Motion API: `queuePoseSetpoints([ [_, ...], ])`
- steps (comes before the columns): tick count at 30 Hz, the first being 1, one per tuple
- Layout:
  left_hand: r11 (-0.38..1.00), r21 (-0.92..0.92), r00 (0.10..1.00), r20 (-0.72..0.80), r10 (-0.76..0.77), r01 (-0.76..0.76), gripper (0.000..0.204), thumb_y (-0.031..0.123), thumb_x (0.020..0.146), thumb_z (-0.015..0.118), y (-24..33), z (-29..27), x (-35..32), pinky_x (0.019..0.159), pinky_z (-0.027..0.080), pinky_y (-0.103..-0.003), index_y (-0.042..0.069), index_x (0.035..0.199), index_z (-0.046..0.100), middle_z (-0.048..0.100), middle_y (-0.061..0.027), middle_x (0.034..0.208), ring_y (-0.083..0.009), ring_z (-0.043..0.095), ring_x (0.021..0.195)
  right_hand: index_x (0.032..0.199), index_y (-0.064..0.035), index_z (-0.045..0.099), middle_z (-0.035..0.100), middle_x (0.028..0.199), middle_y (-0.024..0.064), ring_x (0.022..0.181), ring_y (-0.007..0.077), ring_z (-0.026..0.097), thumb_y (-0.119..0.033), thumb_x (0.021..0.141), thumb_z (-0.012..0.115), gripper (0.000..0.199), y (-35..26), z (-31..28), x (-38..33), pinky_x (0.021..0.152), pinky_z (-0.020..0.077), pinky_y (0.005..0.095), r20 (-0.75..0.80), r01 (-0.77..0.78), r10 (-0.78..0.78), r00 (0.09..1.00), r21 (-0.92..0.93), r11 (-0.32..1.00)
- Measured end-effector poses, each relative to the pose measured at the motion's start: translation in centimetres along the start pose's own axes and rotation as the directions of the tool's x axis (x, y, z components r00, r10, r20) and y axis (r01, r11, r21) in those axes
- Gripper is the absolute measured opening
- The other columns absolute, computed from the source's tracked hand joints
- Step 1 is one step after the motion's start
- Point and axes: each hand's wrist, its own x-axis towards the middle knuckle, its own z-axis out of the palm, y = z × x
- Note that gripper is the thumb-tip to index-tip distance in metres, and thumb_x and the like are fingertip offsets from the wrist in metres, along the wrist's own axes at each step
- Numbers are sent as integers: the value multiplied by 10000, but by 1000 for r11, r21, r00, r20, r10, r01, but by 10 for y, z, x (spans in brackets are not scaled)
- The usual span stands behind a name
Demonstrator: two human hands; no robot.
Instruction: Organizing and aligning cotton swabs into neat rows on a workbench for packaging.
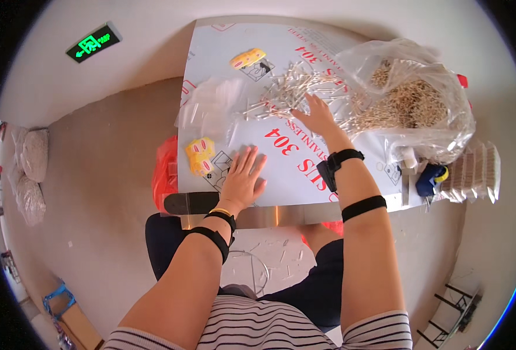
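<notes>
A loose heap of cotton swabs (pixel 287 87) lies across the far middle of the film-covered metal table (pixel 252 131). My right hand (pixel 317 116) reaches to the heap's near edge, fingers apart, touching or just above the swabs; I cannot tell which. Nothing shows in its grasp. Flat on the table's near left part rests my left hand (pixel 243 178), fingers spread and holding nothing. Beside it lies a yellow patterned packet (pixel 199 156). Clear plastic bags or sleeves (pixel 214 105) are stacked farther left.
At the right, a large clear plastic bag (pixel 409 105) spills more swabs onto the table. A blue tape dispenser (pixel 430 179) and stacked packs (pixel 474 172) stand at the right edge. Another yellow packet (pixel 247 58) lies at the back. Red plastic (pixel 166 169) hangs at the left edge.
</notes>
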Motion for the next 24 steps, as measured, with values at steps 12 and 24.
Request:
queuePoseSetpoints([
  [12, 1000, -11, 1000, 2, -24, 24, 669, 337, 944, 603, -1, -1, 0, 1264, 208, -520, 152, 1558, 413, 296, -165, 1662, -342, 296, 1531, 1647, -213, 247, 134, 1713, 190, 1576, 424, 118, -631, 964, 562, 860, -55, 63, -64, 1244, 147, 615, 0, 132, -134, 991, -153, 979],
  [24, 1000, -2, 999, -20, -24, 24, 676, 335, 942, 604, -4, 2, -4, 1264, 205, -521, 155, 1564, 410, 306, -164, 1660, -339, 300, 1533, 1342, -67, 616, 547, 1408, 222, 1347, 415, 494, -223, 925, 699, 453, -56, 34, -96, 1097, 447, 513, -132, 328, -315, 940, 98, 939],
])
